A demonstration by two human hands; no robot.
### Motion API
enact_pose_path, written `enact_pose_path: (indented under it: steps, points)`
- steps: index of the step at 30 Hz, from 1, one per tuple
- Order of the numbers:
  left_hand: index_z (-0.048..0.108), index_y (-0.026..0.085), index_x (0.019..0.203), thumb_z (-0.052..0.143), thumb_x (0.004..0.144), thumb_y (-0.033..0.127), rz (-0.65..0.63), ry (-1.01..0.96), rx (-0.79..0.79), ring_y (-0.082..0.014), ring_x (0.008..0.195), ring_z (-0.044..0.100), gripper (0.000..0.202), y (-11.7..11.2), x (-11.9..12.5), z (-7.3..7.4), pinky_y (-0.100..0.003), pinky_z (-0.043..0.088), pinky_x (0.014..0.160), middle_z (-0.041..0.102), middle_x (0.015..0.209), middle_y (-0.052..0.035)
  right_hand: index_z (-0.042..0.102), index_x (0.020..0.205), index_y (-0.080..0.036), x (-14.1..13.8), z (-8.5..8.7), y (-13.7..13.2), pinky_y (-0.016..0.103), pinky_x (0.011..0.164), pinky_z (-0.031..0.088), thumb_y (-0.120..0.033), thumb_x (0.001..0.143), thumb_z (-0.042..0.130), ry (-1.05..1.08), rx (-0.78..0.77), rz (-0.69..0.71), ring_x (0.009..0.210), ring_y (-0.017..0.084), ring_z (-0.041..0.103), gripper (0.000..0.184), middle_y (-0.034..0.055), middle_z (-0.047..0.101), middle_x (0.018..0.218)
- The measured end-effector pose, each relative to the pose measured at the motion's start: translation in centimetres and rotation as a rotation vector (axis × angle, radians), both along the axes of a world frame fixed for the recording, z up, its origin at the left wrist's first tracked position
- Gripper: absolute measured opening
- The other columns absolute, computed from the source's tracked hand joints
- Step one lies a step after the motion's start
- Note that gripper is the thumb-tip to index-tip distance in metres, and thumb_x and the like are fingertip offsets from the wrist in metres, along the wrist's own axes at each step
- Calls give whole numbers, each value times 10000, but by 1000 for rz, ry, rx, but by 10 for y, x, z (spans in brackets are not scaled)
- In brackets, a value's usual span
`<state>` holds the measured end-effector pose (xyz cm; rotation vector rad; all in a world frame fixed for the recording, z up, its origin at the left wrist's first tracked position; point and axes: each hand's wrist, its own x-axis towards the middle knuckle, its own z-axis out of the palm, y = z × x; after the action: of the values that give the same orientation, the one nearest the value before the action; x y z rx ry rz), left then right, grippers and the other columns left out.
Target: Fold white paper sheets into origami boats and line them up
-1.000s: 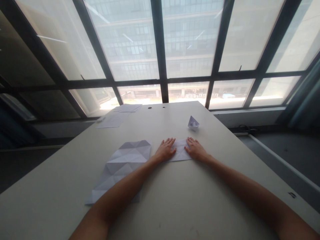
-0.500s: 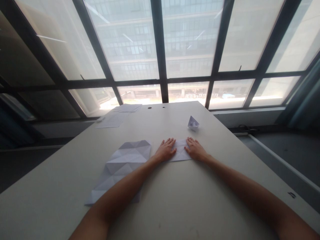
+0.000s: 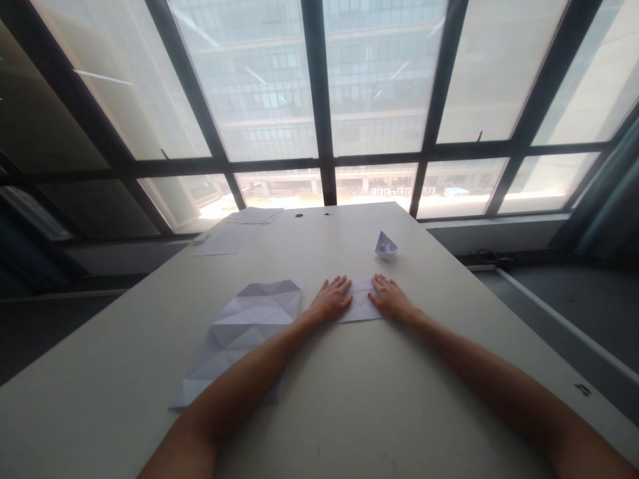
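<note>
A small folded white paper (image 3: 360, 303) lies flat on the pale table (image 3: 349, 399). My left hand (image 3: 330, 299) rests palm down on its left part, fingers stretched out. My right hand (image 3: 391, 298) presses flat on its right part, fingers also spread. Neither hand grips the sheet; both lie on top of it. To the left of my left arm lies a larger creased white sheet (image 3: 244, 329), unfolded and flat. A small folded paper boat (image 3: 385, 245) stands beyond my right hand.
Several loose white sheets (image 3: 239, 229) lie at the table's far left corner. Two small round holes (image 3: 299, 215) mark the far edge. Large windows with dark frames stand behind the table. The table's right edge drops to a dark floor.
</note>
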<state>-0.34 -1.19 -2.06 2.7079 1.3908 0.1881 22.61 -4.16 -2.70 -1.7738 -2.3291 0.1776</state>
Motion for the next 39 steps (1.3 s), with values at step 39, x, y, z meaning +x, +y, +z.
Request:
enact_pose_path:
  steps: [39]
  points:
    - [129, 253, 1614, 309, 991, 676, -299, 36, -45, -231, 1545, 80, 774, -7, -5, 8, -427, 46, 1237, 142, 1666, -58, 254, 1585, -125, -5, -3, -4, 453, 1229, 78, -529, 1007, 313, 7, -36, 205, 1532, 233, 143, 707, 137, 206, 1648]
